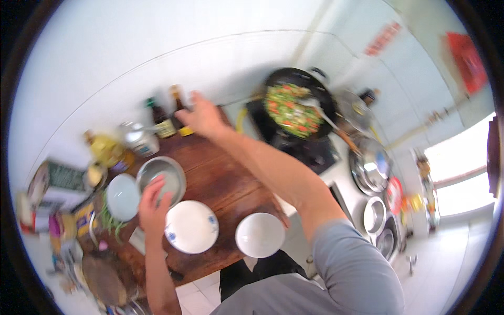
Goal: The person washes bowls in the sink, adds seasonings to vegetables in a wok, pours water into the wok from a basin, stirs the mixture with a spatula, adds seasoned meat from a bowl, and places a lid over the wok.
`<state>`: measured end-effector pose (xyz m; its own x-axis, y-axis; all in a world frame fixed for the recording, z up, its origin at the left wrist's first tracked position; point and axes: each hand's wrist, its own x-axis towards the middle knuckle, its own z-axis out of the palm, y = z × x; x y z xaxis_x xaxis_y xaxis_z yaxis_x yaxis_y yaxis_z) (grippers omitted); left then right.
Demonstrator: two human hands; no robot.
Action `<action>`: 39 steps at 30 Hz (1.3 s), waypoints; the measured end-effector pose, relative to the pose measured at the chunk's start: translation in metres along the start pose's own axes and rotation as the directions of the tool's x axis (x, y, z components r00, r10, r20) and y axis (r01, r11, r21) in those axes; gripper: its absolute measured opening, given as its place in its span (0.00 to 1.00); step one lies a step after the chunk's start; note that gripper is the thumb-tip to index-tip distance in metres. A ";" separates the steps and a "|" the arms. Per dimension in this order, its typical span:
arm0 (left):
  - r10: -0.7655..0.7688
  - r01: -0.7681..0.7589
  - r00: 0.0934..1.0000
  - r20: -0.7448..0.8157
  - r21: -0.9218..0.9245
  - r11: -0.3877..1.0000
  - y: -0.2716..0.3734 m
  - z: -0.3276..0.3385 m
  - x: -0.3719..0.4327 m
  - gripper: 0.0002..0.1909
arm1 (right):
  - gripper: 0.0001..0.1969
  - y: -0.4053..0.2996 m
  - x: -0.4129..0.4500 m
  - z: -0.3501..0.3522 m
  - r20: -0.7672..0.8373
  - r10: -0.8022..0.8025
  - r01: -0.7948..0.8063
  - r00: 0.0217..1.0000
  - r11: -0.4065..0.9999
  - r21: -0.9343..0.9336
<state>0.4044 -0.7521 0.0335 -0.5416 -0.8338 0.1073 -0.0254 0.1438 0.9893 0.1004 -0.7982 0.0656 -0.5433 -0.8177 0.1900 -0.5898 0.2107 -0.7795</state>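
Observation:
My right hand [204, 118] reaches out with thumb and fingers apart and nothing in it. Nearest to it stands a dark sauce bottle with a yellow label [186, 130], and just left is a green-capped bottle [163, 125]. Blurred fingers of my left hand [154, 204] spread over the near rim of a metal bowl [177, 173]; whether they touch it, I cannot tell. A pale blue bowl [122, 199] lies left of that hand. To its right are a white plate with blue marks [193, 228] and a white bowl [260, 235].
A black wok [328, 98] with diced green and orange vegetables [291, 112] sits on the stove [303, 153]. A wooden-handled spatula [340, 134] rests in it. Metal bowls [372, 165] are stacked farther right. A jar [143, 141] and an oil bottle [108, 151] line the wall.

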 end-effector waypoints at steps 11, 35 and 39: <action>-0.058 0.065 0.997 -0.050 0.150 0.986 0.038 0.009 -0.059 0.19 | 0.23 0.074 -0.331 -0.363 -0.326 0.455 -0.367 0.828 0.881 0.297; -0.001 -0.151 0.903 0.429 0.319 0.936 0.217 0.532 -0.129 0.16 | 0.26 0.541 -0.583 -0.876 -0.911 0.378 -0.617 0.166 0.760 0.203; -0.014 -0.121 0.883 0.470 0.255 0.959 0.221 0.566 -0.140 0.15 | 0.30 0.566 -0.536 -0.901 -0.944 0.273 -0.708 0.187 0.703 0.063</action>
<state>-0.0006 -0.3022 0.1809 -0.8725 -0.4873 0.0348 -0.1728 0.3744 0.9110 -0.4810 0.2422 0.0604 -0.8263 0.4098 0.3864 0.0072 0.6937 -0.7202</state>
